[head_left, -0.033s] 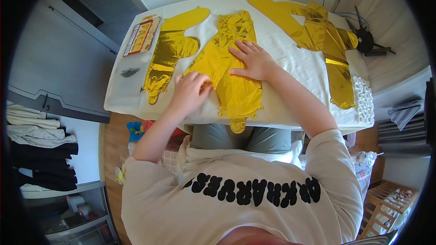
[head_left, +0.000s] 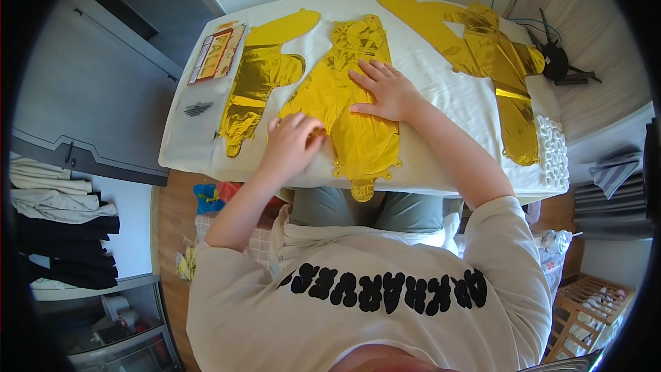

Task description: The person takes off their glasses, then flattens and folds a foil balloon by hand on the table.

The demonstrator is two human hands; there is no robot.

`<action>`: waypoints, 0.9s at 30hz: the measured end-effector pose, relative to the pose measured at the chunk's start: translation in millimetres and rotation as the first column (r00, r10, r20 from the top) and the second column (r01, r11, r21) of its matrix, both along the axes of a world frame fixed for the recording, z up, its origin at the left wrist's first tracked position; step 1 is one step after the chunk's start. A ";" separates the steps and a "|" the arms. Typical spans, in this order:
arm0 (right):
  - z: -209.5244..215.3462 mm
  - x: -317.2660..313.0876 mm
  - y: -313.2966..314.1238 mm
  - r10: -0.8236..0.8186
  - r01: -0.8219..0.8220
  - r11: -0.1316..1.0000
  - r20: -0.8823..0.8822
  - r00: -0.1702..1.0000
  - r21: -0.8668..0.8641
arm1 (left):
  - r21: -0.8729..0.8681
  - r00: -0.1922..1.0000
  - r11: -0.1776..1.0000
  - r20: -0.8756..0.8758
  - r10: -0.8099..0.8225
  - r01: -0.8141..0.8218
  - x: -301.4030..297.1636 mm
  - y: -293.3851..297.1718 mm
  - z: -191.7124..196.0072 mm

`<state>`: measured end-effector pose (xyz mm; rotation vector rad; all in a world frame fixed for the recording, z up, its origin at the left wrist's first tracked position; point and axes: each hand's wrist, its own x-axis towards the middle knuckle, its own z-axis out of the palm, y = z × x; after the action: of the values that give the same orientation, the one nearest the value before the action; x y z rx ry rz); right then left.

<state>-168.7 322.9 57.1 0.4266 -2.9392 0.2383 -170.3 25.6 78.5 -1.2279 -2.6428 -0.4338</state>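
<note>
The middle gold foil balloon [head_left: 365,141], limp and uninflated, lay lengthwise on the worktop [head_left: 441,155] directly in front of the person, its lower tab jutting past the near edge. Its surface was creased, most heavily toward the far end.

The right hand [head_left: 389,94] rested palm down on the balloon's right side, its grip spread wide, thumb and fingers splayed, pressing on the foil without clasping it. The left hand [head_left: 295,145] was bent over the left edge, fingers curled toward the thumb; whether that grip pinched the foil or merely touched it, one could not tell.

Hardly anything had changed since the instant before — both hands kept their places on the foil, with only a slight drift of the whole view. That suggested the same step was in hand: the right steadying, the left busy at the edge.

To the left lay a second gold foil balloon [head_left: 258,72], beside a translucent plastic bag [head_left: 195,127] and a flat printed packet [head_left: 215,55]. A third gold foil balloon [head_left: 506,69] stretched along the right, near a black router-like device [head_left: 555,62] and a sheet of clear rings [head_left: 551,151].
</note>
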 end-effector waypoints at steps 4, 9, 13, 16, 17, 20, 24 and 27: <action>-0.6 -1.1 3.1 -0.001 0.001 1.000 -0.009 1.000 0.013 | 0.141 0.999 0.989 -0.015 -0.050 0.051 23.8 9.7 -8.1; -2.6 -4.0 2.9 -0.002 0.002 1.000 0.002 1.000 0.018 | 0.230 0.997 0.972 -0.066 -0.031 0.045 39.4 32.7 -8.3; -7.8 -5.2 8.1 0.016 -0.016 1.000 -0.031 0.999 0.018 | 0.265 0.994 0.959 -0.066 -0.081 0.096 39.9 46.0 -7.3; -5.7 -4.6 2.7 0.013 -0.013 1.000 -0.032 0.999 -0.006 | 0.245 0.993 0.964 -0.086 -0.082 0.101 34.3 46.5 -13.2; -5.9 -4.3 2.9 0.011 -0.011 1.000 -0.032 0.999 -0.005 | 0.228 0.994 0.969 -0.078 -0.080 0.096 32.6 46.6 -13.6; -5.3 -3.6 2.6 0.012 -0.012 1.000 -0.038 0.999 -0.012 | 0.205 0.994 0.974 -0.076 -0.084 0.098 29.4 47.5 -10.2; -5.6 -4.3 4.6 0.003 -0.003 1.000 -0.016 1.000 -0.023 | 0.149 0.991 0.982 -0.079 -0.105 0.116 28.5 49.6 -1.8; -8.0 -5.9 5.6 0.010 -0.011 1.000 -0.016 1.000 -0.025 | 0.165 0.991 0.977 -0.014 -0.131 0.131 24.5 50.6 -5.7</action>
<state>-174.6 328.6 49.1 0.4382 -2.9156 0.2716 -145.8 76.2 72.8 -1.3518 -2.4737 -0.6584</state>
